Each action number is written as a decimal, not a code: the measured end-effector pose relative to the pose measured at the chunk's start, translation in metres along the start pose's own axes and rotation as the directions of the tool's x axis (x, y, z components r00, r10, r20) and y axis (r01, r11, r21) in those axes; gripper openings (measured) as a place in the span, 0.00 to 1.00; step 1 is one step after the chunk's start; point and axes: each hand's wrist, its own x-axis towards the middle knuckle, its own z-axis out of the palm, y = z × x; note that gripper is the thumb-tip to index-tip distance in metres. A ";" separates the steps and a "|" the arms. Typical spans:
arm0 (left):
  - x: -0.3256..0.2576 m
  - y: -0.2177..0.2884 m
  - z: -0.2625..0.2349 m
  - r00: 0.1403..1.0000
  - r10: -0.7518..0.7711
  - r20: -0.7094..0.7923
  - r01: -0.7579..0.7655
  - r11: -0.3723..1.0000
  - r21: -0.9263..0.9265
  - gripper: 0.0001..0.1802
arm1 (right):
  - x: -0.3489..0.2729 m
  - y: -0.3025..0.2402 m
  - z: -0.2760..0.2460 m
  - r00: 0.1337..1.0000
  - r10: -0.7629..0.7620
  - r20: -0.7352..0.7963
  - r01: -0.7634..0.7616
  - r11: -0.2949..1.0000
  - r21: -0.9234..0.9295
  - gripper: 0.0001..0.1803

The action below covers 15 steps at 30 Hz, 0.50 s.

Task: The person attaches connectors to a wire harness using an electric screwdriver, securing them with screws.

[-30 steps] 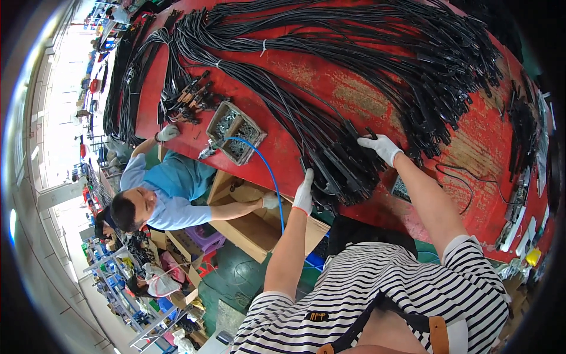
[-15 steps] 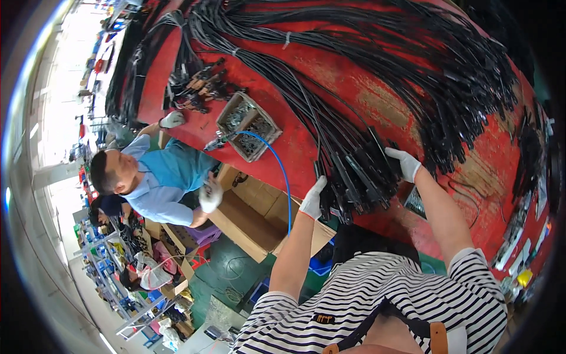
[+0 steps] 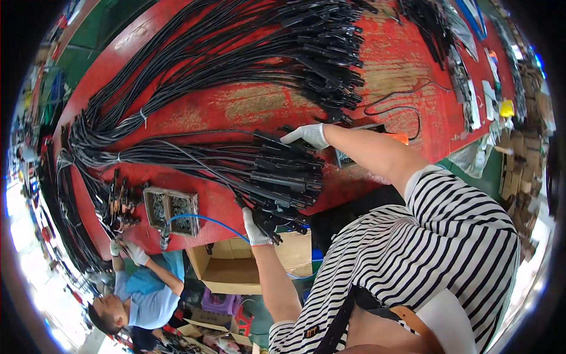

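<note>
Before me on the red table [image 3: 194, 121] lies a bundle of black cables [image 3: 200, 158] whose thick black plastic ends [image 3: 286, 177] fan out toward me. My left hand [image 3: 255, 229], in a white glove, closes on the outer ends at the bundle's near left edge. At the far right edge, my gloved right hand [image 3: 308, 137] bends its fingers over the outermost ends. The bundle partly hides the fingertips of both hands. Farther off, a larger bundle of similar cables [image 3: 230, 65] lies with its ends [image 3: 333, 56] to the right, tied with a pale band [image 3: 143, 115].
A two-part box [image 3: 171, 211] of small metal pieces stands at the left table edge, a blue hose [image 3: 215, 221] running over it. Below is an open carton [image 3: 236, 271]. A co-worker [image 3: 147, 289] in gloves handles cable ends at left. More cable ends [image 3: 424, 29] lie far right.
My view has swung round, so the table and bundles appear turned. Both my hands stay at the sides of the near bundle. The co-worker's hands have come together at the cable ends.
</note>
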 end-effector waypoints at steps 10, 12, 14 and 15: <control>0.005 -0.001 0.012 0.987 0.037 -0.157 -0.005 0.980 0.201 0.32 | 0.009 0.025 0.005 0.994 -0.093 0.051 0.103 0.954 -0.280 0.31; 0.011 0.000 0.022 0.966 0.084 -0.243 0.015 0.926 0.378 0.33 | 0.002 0.017 -0.006 0.976 -0.216 0.011 0.196 0.864 -0.464 0.34; 0.012 0.004 0.006 0.947 0.124 -0.296 0.020 0.897 0.441 0.36 | -0.008 -0.006 0.006 0.985 -0.173 0.019 0.155 0.816 -0.557 0.38; 0.016 0.003 0.000 0.930 0.171 -0.324 0.024 0.854 0.520 0.37 | -0.005 -0.015 0.006 0.989 -0.147 0.032 0.139 0.809 -0.571 0.39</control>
